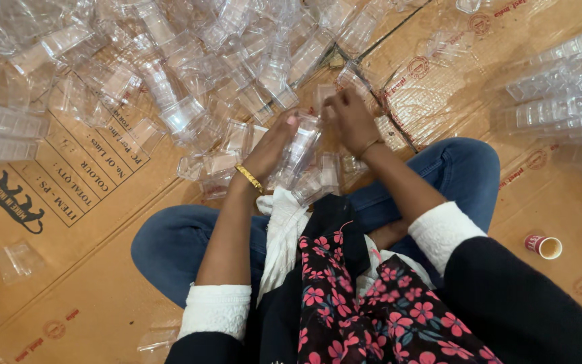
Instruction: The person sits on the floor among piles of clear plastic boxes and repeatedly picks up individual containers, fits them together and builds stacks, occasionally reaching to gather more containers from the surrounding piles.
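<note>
Flattened brown cardboard sheets (82,202) cover the floor under everything, and beyond the fingertips a wide heap of clear plastic containers (190,61) spreads away, with stacked rows of the same containers (560,87) well off past the right-hand fingers. The left hand (271,145) and right hand (350,120) meet over the lap, fingers curled and pinching one clear plastic container (302,145) between them. A small paper cup (544,245) lies on its side, well apart from the fingers.

Both hands (311,131) gripping clear plastic container (302,145) over cardboard (102,269).
</note>
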Motion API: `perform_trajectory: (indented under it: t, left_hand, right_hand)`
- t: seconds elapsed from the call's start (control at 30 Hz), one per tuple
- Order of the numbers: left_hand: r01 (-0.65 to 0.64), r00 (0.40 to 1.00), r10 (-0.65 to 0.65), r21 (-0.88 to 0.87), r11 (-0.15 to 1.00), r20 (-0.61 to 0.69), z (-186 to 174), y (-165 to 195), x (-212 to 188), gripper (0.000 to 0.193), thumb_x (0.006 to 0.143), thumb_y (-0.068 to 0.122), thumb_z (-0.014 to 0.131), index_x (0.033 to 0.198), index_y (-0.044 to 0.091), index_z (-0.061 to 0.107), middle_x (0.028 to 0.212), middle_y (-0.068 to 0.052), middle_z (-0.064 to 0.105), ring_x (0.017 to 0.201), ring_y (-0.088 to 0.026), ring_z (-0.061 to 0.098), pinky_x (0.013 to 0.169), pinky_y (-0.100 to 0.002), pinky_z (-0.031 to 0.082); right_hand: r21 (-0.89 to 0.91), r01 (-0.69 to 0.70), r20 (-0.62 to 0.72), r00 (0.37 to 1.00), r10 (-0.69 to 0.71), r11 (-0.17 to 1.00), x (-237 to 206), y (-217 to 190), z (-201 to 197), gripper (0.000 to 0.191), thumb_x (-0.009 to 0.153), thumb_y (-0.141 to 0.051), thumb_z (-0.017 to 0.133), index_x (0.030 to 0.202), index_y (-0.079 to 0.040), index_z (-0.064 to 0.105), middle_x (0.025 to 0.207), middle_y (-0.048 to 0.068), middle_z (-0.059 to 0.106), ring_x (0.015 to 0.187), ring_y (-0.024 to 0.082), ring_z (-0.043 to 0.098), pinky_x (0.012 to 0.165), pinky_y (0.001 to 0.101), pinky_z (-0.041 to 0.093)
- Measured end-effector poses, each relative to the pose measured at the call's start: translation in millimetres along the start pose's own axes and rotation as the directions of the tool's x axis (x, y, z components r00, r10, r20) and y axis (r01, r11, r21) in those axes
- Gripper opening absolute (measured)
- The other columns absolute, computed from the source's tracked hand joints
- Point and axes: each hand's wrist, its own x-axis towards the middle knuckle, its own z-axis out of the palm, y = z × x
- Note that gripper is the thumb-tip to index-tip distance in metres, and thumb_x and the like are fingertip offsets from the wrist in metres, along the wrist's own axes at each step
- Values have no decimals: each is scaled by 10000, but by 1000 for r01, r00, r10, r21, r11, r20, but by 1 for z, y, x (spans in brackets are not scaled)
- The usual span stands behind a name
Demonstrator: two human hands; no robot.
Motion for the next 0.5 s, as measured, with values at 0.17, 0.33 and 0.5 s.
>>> perform_trajectory:
  t: [0.17, 0.33, 0.5]
  left_hand:
    - [-138, 990, 130, 291, 947, 47, 0, 11, -7, 644, 1069, 487, 417, 1582, 102, 360, 1667, -155, 326, 1546, -283, 297, 1240, -392, 235]
    - [-177, 975, 108, 385, 906, 194, 10, 17, -9, 647, 1052, 496, 369, 1596, 146, 352, 1690, -133, 307, 1551, -268, 274, 1239, -386, 211]
    - [-173, 982, 163, 105, 979, 100, 11, 30, -11, 738, 1056, 602, 361, 1598, 101, 353, 1675, -170, 379, 1581, -299, 309, 1276, -400, 217]
  right_hand:
    - [681, -645, 442, 740, 507, 347, 17, 36, -11, 146, 950, -132, 672, 1053, -33, 704, 919, 55, 739, 727, 150, 662, 670, 294, 586]
    - [554, -789, 790, 599, 132, 267, -19, 31, -6, 176, 971, -180, 704, 1067, -39, 745, 875, 42, 710, 753, 119, 654, 687, 266, 561]
    - [249, -534, -271, 762, 588, 808, 1, 66, 23, 457, 843, -126, 849, 1191, 35, 601, 1002, 184, 653, 842, 256, 660, 736, 341, 551]
